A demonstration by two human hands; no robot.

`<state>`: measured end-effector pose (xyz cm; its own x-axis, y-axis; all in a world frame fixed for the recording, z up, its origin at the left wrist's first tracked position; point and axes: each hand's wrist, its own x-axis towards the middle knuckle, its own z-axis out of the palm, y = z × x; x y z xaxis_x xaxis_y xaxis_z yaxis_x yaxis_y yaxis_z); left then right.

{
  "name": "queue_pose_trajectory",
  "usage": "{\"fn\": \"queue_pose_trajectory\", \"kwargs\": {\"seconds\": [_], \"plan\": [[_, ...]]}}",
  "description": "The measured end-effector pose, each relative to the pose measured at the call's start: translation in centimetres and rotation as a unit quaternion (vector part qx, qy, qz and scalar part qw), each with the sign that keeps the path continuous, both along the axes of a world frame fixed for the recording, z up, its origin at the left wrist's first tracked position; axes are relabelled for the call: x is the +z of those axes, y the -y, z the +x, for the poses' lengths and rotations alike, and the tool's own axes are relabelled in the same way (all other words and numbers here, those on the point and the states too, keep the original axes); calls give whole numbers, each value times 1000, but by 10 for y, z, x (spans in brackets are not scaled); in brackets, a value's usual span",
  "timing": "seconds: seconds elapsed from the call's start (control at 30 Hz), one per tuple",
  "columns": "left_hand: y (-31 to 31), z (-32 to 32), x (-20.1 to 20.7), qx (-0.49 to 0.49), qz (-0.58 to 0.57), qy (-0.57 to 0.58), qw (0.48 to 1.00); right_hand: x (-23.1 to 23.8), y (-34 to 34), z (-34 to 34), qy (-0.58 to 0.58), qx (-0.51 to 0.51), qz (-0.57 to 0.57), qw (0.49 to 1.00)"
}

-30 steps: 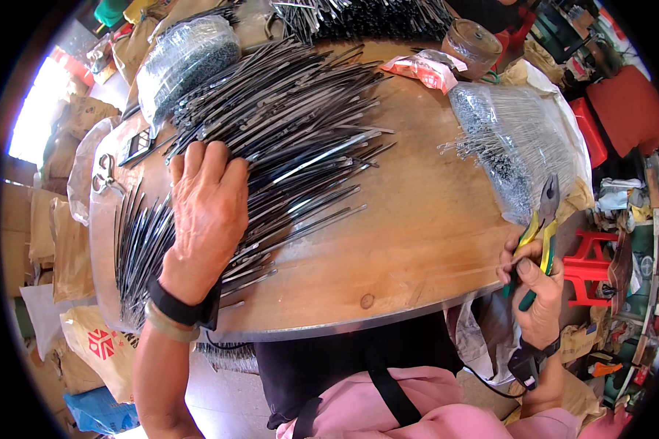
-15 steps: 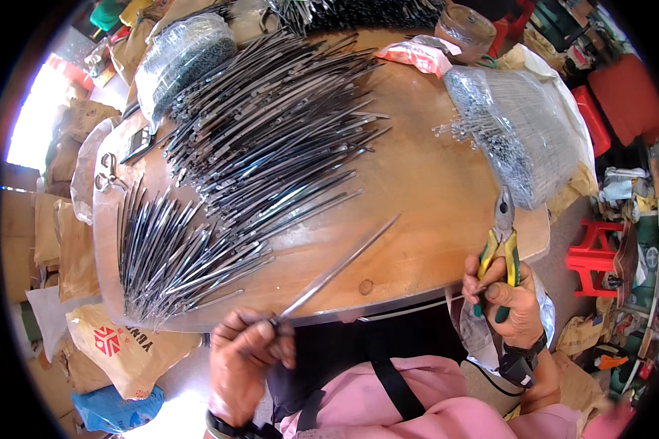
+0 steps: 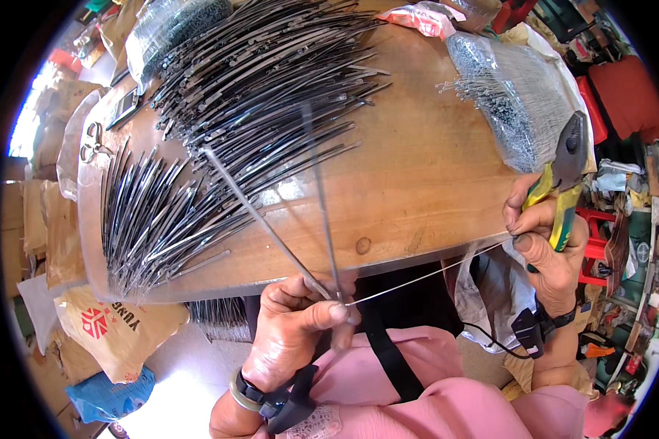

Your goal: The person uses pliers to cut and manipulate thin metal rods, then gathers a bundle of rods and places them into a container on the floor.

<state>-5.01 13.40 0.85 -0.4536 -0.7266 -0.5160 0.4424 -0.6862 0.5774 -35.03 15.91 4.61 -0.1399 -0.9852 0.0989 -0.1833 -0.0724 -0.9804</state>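
Note:
My left hand [image 3: 293, 329] is closed at the table's near edge, pinching the lower end of a slim grey metal rod [image 3: 260, 219]. A second rod [image 3: 321, 197], smeared by motion, rises from the same fingers. Between my two hands a thin wire [image 3: 432, 272] is stretched. Its far end is pinched in the fingertips of my right hand [image 3: 553, 249]. That hand also keeps a pair of pliers [image 3: 570, 157] with yellow-green handles in its palm, jaws pointing up and away. How the wire meets the rods is hidden by my left fingers.
Over the left of the wooden table [image 3: 432, 161] lie a big heap of dark metal rods [image 3: 263, 73] and a smaller fanned bunch [image 3: 150, 227]. Scissors [image 3: 94, 143] rest at the left edge. Plastic-wrapped wires [image 3: 520, 95] lie at the right, above a red stool [image 3: 594, 234].
My left hand has moved right, its rod now leaning left, with a second rod in view. My right hand has moved right and up with the pliers; a wire now stretches between both hands.

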Motion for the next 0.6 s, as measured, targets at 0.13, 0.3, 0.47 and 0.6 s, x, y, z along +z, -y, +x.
{"fn": "queue_pose_trajectory", "kwargs": {"seconds": [0.13,0.3,0.47,0.6], "plan": [[-2,3,-1,-75,-75,146,983,6,9,10,-149,28,-37,988],[2,0,-2,-136,-79,190,969,-4,25,22,-331,132,-126,926],[5,1,-1,-205,-49,209,955,-9,48,46,-411,230,-161,867],[1,3,1,-216,-48,222,950,-26,49,50,-388,267,-152,869]]}}
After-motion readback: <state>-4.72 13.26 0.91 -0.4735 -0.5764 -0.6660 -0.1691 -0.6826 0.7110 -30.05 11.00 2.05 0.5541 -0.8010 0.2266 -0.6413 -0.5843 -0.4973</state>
